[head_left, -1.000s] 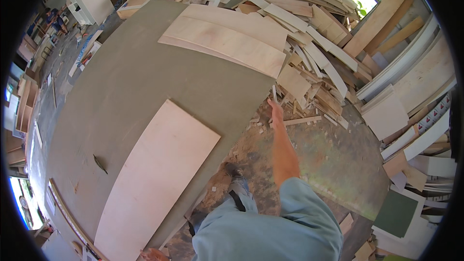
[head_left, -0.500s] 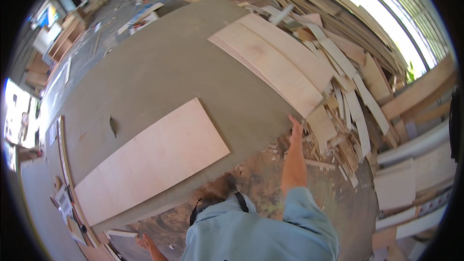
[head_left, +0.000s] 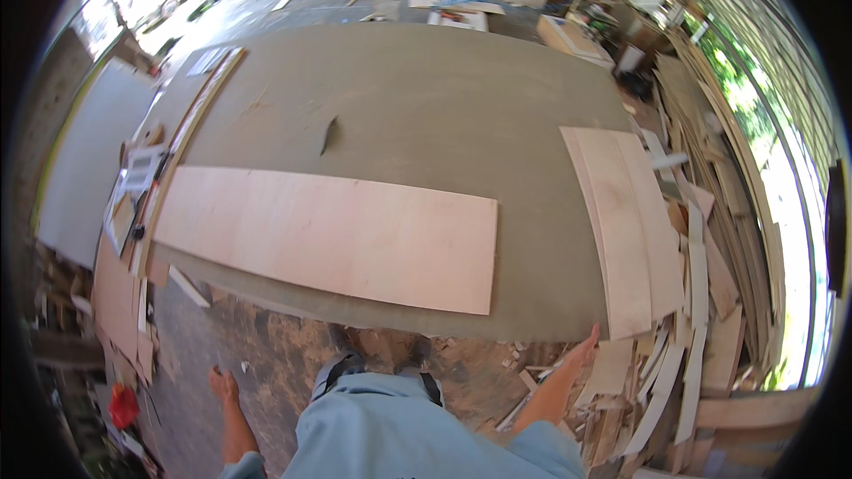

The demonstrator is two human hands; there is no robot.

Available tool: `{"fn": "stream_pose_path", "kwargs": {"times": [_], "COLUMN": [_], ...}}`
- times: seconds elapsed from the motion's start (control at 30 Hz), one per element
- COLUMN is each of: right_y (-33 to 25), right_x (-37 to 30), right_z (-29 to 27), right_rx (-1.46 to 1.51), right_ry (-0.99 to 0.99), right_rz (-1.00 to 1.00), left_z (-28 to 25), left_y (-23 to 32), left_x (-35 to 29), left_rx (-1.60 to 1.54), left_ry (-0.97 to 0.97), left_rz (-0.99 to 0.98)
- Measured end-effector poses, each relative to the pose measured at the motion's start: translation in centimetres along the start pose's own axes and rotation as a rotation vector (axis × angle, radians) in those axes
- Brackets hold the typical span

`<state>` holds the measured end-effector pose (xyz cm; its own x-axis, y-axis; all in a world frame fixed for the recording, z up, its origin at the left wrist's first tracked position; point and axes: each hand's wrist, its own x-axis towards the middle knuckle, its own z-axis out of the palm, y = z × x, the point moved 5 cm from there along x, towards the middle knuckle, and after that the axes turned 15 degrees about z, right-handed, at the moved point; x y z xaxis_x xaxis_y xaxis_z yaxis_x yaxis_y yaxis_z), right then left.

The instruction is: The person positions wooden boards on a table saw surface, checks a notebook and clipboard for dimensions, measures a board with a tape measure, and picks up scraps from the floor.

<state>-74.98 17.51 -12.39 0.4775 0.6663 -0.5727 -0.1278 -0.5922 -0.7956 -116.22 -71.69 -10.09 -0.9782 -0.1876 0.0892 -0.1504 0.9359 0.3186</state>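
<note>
A long pale plywood panel (head_left: 328, 235) lies flat on the large grey-brown worktable (head_left: 426, 98). On the table's right side, pale plywood sheets (head_left: 621, 231) lie overlapping. My right hand (head_left: 583, 352), fingers stretched, is by the near corner of those sheets; whether it touches them I cannot tell. Low on the left, away from the table edge, hangs my left hand (head_left: 224, 384), its fingers loosely bent and apart with nothing visible in them. A small dark leaf-shaped piece (head_left: 329, 136) rests on the tabletop beyond the panel.
A long wooden strip (head_left: 197, 137) runs along the table's left edge. Several offcuts (head_left: 661, 381) are heaped at the right, beside stacked boards (head_left: 723, 186). Sawdust and scraps cover the floor (head_left: 284, 346) by my feet. A red object (head_left: 123, 405) is at lower left.
My view has turned to the right, so the table now sits squarely ahead. The panel and sheets keep their places on it. My left arm shows more fully, and my right hand stays near the sheets.
</note>
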Motion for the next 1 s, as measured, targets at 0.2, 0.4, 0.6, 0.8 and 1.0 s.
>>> {"fn": "stream_pose_path", "kwargs": {"times": [0.2, 0.4, 0.6, 0.8, 1.0], "right_y": [4.3, 9.0, 15.6, 20.5, 22.1], "right_x": [-8.0, -25.2, -42.8, -51.3, -51.0], "right_z": [-1.0, 6.1, 13.9, 16.8, 17.2], "right_rx": [-0.315, -0.428, -0.814, -1.114, -1.249], "right_ry": [0.479, 0.160, -0.645, -0.801, -0.738], "right_rz": [-0.193, -1.014, -1.336, -1.450, -1.485], "left_z": [0.0, -2.9, -1.2, 2.0, 2.5], "left_y": [2.6, 12.2, 19.3, 19.3, 18.9], "left_x": [7.7, 19.0, 29.9, 36.0, 37.7], "left_rx": [-0.048, -0.076, 0.330, 0.407, 0.336], "left_ry": [0.026, -0.210, -0.475, -0.669, -0.718], "left_rz": [0.329, 0.497, 0.810, 0.883, 0.847]}}
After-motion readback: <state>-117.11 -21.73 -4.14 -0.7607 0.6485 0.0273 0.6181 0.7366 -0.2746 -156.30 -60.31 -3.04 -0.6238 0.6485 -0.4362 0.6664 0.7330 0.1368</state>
